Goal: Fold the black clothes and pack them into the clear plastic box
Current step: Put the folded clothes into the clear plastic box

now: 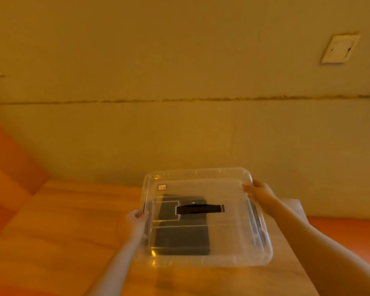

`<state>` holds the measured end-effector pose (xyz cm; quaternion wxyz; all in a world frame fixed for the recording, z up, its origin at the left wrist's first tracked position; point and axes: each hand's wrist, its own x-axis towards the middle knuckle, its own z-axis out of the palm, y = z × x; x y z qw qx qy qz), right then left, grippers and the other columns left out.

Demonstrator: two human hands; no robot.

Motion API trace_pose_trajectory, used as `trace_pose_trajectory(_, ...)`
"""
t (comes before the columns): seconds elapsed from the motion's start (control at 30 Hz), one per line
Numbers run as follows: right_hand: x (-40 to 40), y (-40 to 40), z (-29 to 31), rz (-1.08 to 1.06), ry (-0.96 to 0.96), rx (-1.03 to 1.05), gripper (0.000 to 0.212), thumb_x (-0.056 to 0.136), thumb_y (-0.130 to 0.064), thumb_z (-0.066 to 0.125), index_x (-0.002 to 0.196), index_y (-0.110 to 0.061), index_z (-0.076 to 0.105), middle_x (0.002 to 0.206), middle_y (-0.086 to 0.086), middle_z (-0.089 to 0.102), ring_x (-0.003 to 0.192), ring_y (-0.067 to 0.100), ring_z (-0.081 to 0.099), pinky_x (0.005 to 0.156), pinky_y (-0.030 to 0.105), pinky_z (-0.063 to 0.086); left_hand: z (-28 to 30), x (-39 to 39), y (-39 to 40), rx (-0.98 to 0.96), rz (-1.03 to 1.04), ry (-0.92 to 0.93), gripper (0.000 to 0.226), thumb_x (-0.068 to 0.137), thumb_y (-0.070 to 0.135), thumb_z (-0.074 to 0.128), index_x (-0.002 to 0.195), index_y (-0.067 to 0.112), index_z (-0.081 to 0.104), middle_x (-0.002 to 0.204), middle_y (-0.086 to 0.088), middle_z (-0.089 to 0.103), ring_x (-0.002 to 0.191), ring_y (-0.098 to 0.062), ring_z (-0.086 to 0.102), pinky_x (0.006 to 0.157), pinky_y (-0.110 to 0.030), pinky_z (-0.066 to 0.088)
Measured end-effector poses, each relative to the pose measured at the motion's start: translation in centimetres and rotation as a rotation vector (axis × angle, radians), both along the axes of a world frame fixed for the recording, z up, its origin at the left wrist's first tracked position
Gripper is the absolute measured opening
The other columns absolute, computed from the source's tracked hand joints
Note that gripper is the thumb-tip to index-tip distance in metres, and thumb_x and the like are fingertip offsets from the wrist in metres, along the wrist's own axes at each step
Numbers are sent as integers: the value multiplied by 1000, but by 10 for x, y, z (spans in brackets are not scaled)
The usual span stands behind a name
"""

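Your left hand (137, 218) and right hand (257, 192) grip the clear plastic box (203, 177) at its side rims; it looks light, stiff, probably slippery, so hold there firmly.

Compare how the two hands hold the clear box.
The left hand grips the clear box midway along its left edge, fingers curled over the rim. The right hand holds the far right corner, farther from the person. Both hold the rim; black clothes lie inside.
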<state>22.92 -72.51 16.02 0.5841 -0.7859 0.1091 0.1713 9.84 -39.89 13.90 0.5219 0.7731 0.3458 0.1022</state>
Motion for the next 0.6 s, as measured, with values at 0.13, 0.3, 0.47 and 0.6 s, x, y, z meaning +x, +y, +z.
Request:
trace_pose_trajectory(0.13,-1,7,-25,41,-35,-233,31,93,-9,49,124,-3,49,101,7,58,98,27,59,77,33,50,-16,14,-1,59,-10,65,29,89,9,60,64,22,53,64,1,55,63,-17,56,56,-23,38)
trace_pose_trajectory(0.3,-8,-1,-60,130,-184,-578,34,94,-10,45,127,-1,45,138,16,42,129,32,35,106,43,33,-25,18,-10,174,-72,102,18,89,13,60,103,5,67,106,-4,61,108,-30,57,79,-29,43)
trace_pose_trajectory(0.47,-30,0,-68,50,-174,-413,20,96,-14,39,114,-12,47,122,10,50,110,26,49,87,36,43,-36,17,-4,108,-59,47,35,90,28,56,118,9,62,105,-6,63,95,-25,59,69,-27,45)
trace_pose_trajectory(0.6,-46,0,-68,-2,-144,-313,38,99,-30,37,136,-24,37,128,-2,47,119,21,47,95,39,41,-32,14,-3,-102,8,144,54,90,33,57,138,12,43,136,-16,48,118,-33,49,91,-43,44)
